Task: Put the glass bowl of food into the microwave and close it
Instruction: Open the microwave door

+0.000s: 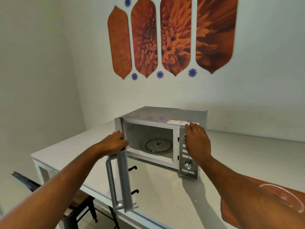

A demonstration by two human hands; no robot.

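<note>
On a white bench (165, 195), the left hand (113, 142) grips the silver microwave's (165, 116) swung-open door (122, 179) while the right hand (197, 141) presses flat, fingers released, steadying its control panel; the clear glass bowl (283, 198) waits right of it.

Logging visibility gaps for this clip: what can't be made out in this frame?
Head view only:
- Glass bowl: cut off by the right edge, part behind the right forearm; food not discernible.
- Control panel: upper part hidden by the right hand.
- Door front: seen edge-on.
</note>
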